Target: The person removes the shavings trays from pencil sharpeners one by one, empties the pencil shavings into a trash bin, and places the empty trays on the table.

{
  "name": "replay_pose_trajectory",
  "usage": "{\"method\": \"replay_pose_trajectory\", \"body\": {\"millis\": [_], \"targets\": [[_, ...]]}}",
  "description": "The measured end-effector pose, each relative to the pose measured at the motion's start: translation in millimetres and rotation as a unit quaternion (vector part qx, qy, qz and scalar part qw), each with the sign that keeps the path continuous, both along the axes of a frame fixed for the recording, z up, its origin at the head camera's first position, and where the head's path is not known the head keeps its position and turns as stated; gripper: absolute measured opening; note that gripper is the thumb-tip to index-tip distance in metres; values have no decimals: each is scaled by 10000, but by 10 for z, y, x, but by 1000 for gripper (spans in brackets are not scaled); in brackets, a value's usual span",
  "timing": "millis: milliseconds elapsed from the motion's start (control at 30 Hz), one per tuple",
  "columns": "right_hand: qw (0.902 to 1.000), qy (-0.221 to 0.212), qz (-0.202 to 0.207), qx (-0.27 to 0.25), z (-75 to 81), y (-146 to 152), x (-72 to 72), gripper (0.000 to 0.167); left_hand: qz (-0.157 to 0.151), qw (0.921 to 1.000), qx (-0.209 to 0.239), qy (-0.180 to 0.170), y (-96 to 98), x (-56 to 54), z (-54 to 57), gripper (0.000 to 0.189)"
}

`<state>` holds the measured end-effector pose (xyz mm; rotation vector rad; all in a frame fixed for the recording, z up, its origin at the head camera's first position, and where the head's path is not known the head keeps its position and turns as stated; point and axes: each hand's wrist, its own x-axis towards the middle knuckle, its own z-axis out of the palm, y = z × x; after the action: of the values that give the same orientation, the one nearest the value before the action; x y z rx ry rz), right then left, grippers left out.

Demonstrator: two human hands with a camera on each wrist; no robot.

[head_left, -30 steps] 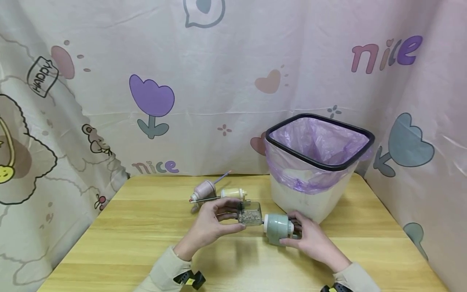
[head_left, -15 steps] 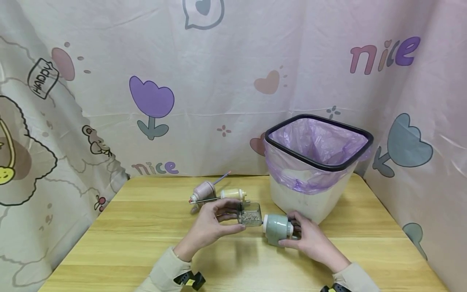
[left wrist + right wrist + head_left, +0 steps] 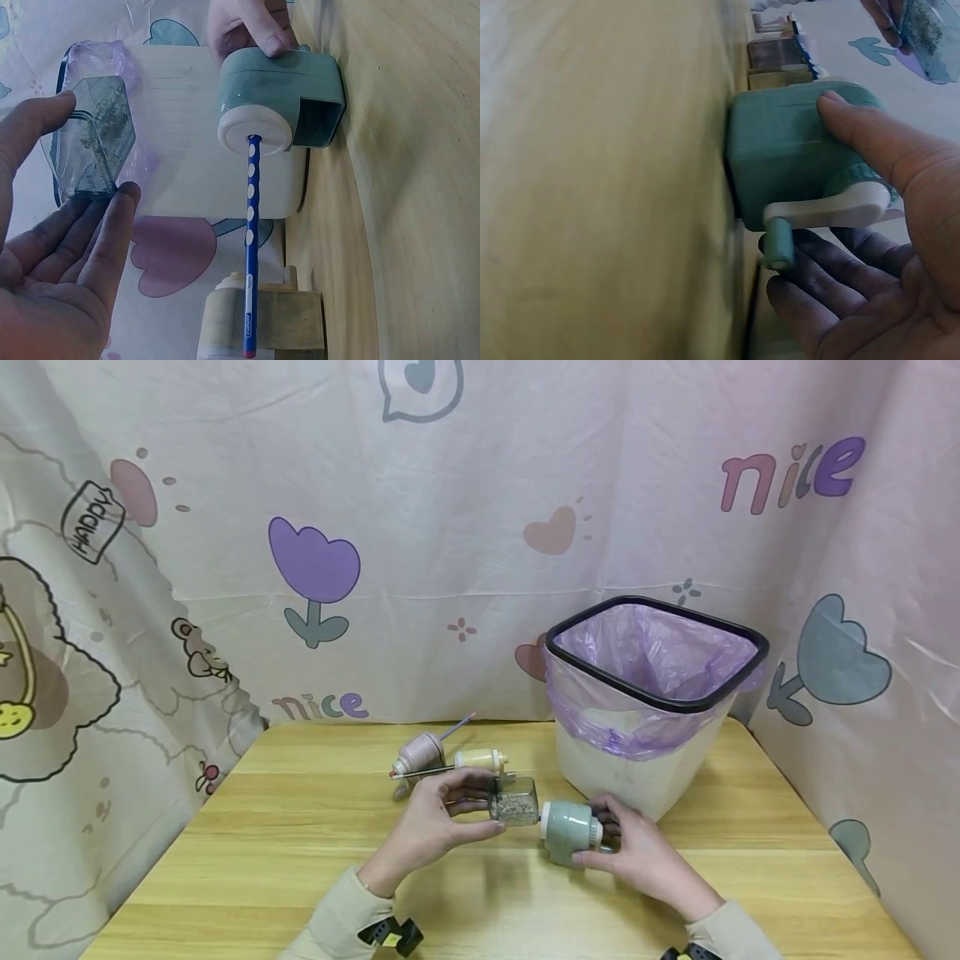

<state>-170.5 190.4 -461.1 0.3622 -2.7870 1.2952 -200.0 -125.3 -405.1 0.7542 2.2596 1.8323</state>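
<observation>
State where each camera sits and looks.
Head: on the head, facing forward and down at the table; left hand and right hand show.
Left wrist: on that wrist, facing the clear container; left hand and part of right hand show.
Right wrist: on that wrist, facing the crank; right hand and part of left hand show.
Both wrist views share the green sharpener and clear container.

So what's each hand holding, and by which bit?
The left hand pinches the see-through box by one end; the right hand holds the green sharpener at its crank end.
</observation>
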Motion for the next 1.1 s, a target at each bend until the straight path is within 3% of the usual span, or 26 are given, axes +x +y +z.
{"method": "replay_pose_trajectory", "body": {"millis": [267, 567, 833, 1100], "targets": [[9990, 384, 183, 104, 174, 44, 48, 72, 5, 10000, -38, 18, -2, 3, -4, 62], [9952, 911, 90, 355, 551, 114, 199, 63, 63, 9999, -93, 15, 3, 7, 1, 60], [9886, 1341, -222, 644, 899, 229, 407, 52, 112, 9997, -108, 181, -22, -37, 23, 60], [9888, 1231, -656, 524, 1237, 429, 543, 46, 288, 9993, -166, 144, -70, -78, 113, 60]]}}
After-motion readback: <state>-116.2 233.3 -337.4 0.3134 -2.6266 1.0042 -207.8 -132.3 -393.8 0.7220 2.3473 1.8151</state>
